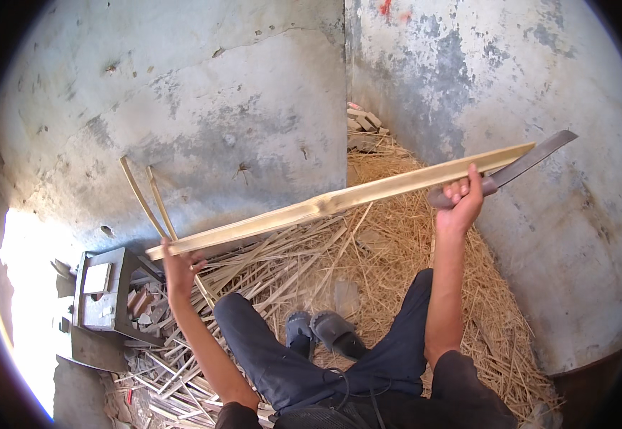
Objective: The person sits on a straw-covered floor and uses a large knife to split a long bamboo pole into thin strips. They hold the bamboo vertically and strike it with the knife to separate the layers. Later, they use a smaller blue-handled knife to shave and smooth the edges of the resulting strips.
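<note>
A long, pale split bamboo piece (275,217) with a node near its middle slants across in front of me, its right end higher. My left hand (178,272) is closed around its lower left end; part of the fingers is hidden. My right hand (462,203) grips the brown handle of a long-bladed knife (537,159). The dark blade points up and to the right, beside the bamboo's right end. My right thumb reaches up to the bamboo's lower edge.
Straw-like shavings (390,236) and loose bamboo strips (254,268) cover the floor around my shoes (332,329). Two thin strips (139,193) lean at the left wall. A grey wooden stool-like frame (107,293) stands left, and bricks (365,120) lie in the far corner.
</note>
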Demonstrator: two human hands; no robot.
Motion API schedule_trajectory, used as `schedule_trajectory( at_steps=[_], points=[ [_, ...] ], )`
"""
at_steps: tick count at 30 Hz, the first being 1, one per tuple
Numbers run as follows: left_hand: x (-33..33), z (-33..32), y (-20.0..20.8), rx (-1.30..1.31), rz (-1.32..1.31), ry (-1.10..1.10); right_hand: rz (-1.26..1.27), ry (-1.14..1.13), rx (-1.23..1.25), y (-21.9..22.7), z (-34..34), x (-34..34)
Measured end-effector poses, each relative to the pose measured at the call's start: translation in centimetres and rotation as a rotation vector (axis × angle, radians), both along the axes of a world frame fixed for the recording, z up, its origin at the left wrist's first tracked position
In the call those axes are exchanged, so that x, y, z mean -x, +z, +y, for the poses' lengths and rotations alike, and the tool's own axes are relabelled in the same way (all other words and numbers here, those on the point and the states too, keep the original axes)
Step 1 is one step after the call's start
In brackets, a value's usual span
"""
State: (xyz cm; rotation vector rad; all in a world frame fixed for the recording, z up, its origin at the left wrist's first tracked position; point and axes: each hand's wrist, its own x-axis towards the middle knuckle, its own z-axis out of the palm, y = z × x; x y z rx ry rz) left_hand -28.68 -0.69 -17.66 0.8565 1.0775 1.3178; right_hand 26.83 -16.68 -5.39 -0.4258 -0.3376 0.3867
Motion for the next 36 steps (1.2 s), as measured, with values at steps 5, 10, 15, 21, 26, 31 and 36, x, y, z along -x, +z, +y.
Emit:
schedule_trajectory(
  at_steps=[5,10,15,21,26,31,36],
  points=[
    [-5.0,1.1,-4.6,0.317,0.919,-0.521,-0.145,-0.033,-0.074,3.9,-0.4,-4.3],
    [-17.6,-5.7,0.8,-0.359,1.156,-0.83,-0.301,-0.043,0.079,4.0,0.9,-5.8],
    [-25.4,-6.6,8.3,-0.727,0.8,-0.712,-0.513,0.017,0.347,2.1,4.1,-2.6],
    [-32.4,-3.6,12.4,-0.862,0.655,-0.77,-0.72,0.204,0.49,0.5,5.7,0.8],
    [-35.2,-1.7,11.6,-0.773,0.281,-0.978,-0.754,0.265,0.462,0.6,6.6,3.0],
    [-34.9,-0.8,10.0,-0.665,0.323,-0.962,-0.658,0.379,0.421,1.0,5.8,4.3],
    [-34.0,0.1,8.7,-0.635,0.227,-0.887,-0.533,0.407,0.449,-0.3,3.1,3.4]
  ],
)
